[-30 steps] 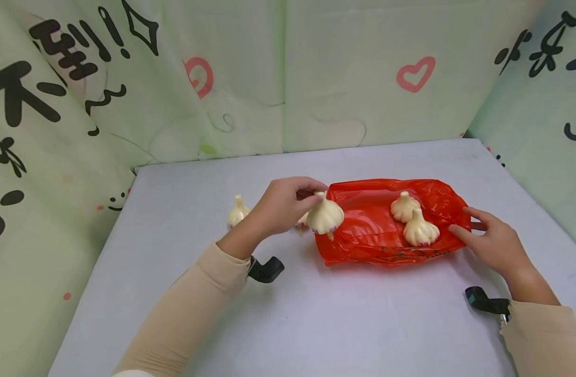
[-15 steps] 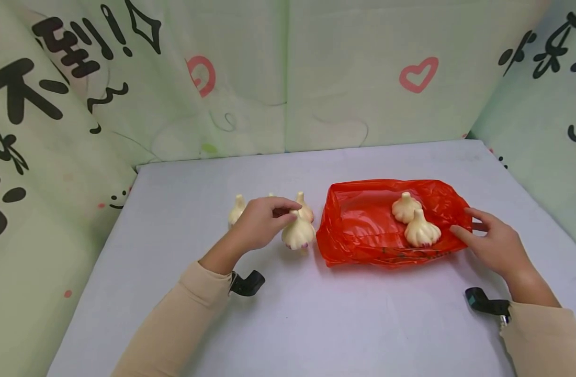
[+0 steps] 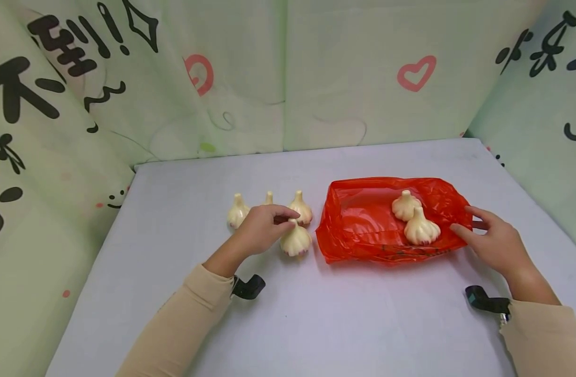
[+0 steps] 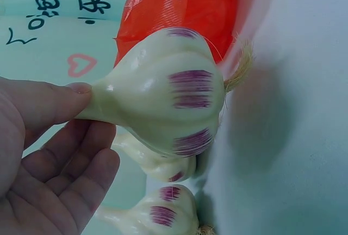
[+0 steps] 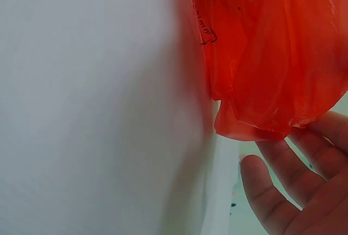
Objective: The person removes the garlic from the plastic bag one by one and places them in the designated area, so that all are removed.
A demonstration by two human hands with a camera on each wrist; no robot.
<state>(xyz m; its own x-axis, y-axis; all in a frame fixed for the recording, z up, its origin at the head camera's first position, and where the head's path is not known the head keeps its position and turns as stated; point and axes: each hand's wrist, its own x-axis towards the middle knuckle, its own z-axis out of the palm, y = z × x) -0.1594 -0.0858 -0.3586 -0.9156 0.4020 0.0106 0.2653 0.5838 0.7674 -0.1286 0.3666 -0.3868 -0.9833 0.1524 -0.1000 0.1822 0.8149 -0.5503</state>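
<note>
My left hand (image 3: 257, 229) pinches a white garlic bulb (image 3: 295, 241) by its stem, between thumb and fingers. In the left wrist view this garlic bulb (image 4: 168, 91) shows purple streaks and a tuft of roots. It is at table height, though I cannot tell if it touches. Behind it is another garlic bulb (image 3: 301, 209), and one more garlic bulb (image 3: 238, 212) sits left of the hand. My right hand (image 3: 495, 243) has its fingers spread against the right end of a red plastic bag (image 3: 363, 209). Two garlic bulbs (image 3: 421, 228) lie on the bag's right half.
Behind my left hand, the stem of a further garlic bulb (image 3: 269, 198) pokes out; its body is hidden. A white table (image 3: 288, 324) carries everything. Pale green printed curtains (image 3: 344, 78) enclose its back and sides. A black wrist mount (image 3: 250, 287) sticks out from the left cuff.
My left hand has carried its garlic bulb leftward and down, from the bag's left edge to beside the other loose bulbs. My right hand has stayed at the bag's right end.
</note>
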